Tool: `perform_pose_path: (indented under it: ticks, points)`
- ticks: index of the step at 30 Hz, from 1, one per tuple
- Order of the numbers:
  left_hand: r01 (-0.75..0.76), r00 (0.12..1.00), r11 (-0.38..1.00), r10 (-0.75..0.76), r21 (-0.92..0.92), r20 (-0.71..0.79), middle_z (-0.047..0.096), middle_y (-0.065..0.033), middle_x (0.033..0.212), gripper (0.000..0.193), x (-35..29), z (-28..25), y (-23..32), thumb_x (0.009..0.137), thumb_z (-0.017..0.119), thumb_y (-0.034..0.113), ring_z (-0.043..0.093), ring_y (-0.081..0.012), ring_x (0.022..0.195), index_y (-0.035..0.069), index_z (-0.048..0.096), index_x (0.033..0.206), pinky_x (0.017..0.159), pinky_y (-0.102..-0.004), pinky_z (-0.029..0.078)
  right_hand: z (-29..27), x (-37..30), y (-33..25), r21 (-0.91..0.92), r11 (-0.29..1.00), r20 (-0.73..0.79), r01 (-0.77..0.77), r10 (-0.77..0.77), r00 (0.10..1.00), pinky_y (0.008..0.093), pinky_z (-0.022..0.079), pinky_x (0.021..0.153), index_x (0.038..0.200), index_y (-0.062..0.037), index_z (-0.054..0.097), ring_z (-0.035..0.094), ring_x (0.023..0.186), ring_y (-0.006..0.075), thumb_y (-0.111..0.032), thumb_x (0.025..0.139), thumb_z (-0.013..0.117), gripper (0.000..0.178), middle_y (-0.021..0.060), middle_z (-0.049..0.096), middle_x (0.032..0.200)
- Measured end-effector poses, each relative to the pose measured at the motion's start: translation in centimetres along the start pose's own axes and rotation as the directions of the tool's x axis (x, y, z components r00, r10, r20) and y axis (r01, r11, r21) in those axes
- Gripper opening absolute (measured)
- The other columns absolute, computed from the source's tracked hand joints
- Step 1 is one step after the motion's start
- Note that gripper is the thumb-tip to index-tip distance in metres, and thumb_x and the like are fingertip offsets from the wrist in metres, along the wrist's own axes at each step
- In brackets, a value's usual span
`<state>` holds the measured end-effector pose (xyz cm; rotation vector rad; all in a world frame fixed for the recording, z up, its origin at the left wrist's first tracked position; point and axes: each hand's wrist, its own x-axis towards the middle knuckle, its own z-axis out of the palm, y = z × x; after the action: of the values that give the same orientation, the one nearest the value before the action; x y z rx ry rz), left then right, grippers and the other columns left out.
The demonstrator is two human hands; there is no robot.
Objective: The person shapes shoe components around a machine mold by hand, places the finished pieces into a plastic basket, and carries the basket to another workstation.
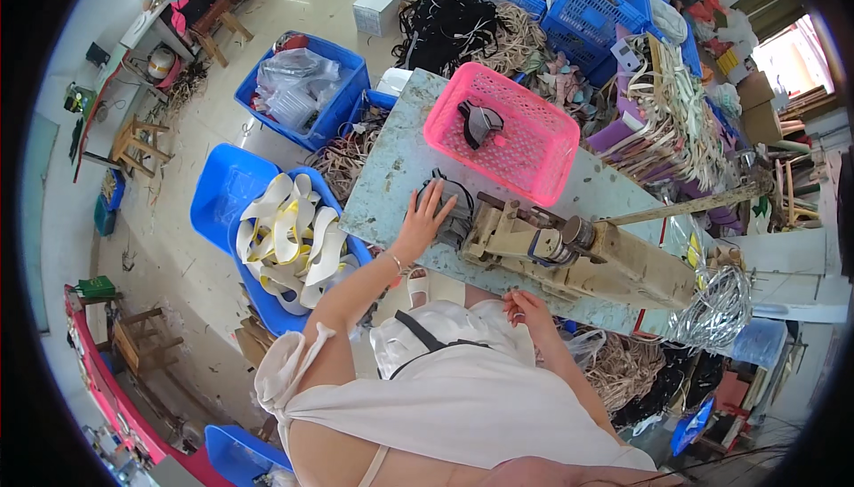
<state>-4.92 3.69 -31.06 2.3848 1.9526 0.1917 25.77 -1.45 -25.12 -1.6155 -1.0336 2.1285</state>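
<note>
Dark strap piece (455,211) lies beside the machine (569,251) on the tabletop (391,176); left hand (421,220) touches it with spread fingers, right hand (527,307) holds nothing; pink basket (498,131) behind the machine has one piece only.

The person wears a loose, pale off-white sleeveless garment of light woven cloth (463,398) that covers the torso and lap in soft folds. At the left shoulder the fabric is gathered and tied into a knotted bow of the same off-white cloth (289,358), its ends hanging free. A thin dark strap (425,338) runs slantwise across the pale fabric over the lap. Both arms are bare from the shoulder down, with no sleeves. A slim, pale bracelet of small beads or links (395,262) circles the wrist of the left hand (420,220). The right hand (527,307) shows no ring or band that can be made out.
</note>
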Motion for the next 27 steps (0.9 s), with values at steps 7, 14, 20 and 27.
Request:
perform_pose_path:
  ticks: [7,14,20,27]
  points:
    - [0.006,0.986,0.989,-0.031,-0.148,-0.167,0.025,-0.0204,0.137,0.085,1.7,3.2,-2.7,0.062,0.065,0.005,0.028,-0.0349,0.126,0.010,0.024,0.136,0.101,-0.0406,0.031,-1.2,-0.8,0.7,0.031,1.000,-0.058,0.000,0.002,0.998,0.0237,0.042,0.051,0.095,-0.0041,0.058,0.054,0.059,0.0093,-0.032,0.091,0.048,0.030,0.0026,0.059,0.074]
    - [0.021,0.792,0.304,-0.586,-0.952,-0.170,0.036,-0.0185,0.126,0.097,4.1,-1.9,-0.7,0.053,0.076,0.003,0.040,-0.0287,0.118,0.003,0.020,0.133,0.099,-0.0349,0.033,-3.6,-2.6,3.3,0.068,0.997,-0.149,0.029,-0.019,0.989,0.0243,0.042,0.051,0.095,-0.0032,0.059,0.055,0.061,0.0108,-0.028,0.091,0.048,0.027,0.0041,0.059,0.075]
    - [-0.250,0.938,0.236,-0.184,-0.939,-0.295,0.038,-0.0149,0.125,0.095,18.4,-5.4,0.2,0.055,0.071,-0.003,0.037,-0.0240,0.119,0.004,0.018,0.133,0.102,-0.0313,0.029,-4.5,-3.3,4.5,0.118,0.992,-0.164,-0.036,0.055,0.985,0.0242,0.043,0.052,0.096,-0.0033,0.060,0.055,0.060,0.0115,-0.029,0.090,0.051,0.028,0.0042,0.060,0.074]
    - [-0.234,0.955,0.672,0.293,-0.703,-0.039,0.020,-0.0239,0.139,0.112,27.0,7.3,0.2,0.051,0.082,0.021,0.029,-0.0358,0.127,0.005,0.013,0.138,0.103,-0.0369,0.030,-6.4,-4.6,6.0,0.196,0.980,-0.325,0.032,0.035,0.945,0.0245,0.044,0.051,0.095,-0.0015,0.057,0.056,0.060,0.0124,-0.029,0.090,0.050,0.029,0.0072,0.061,0.076]
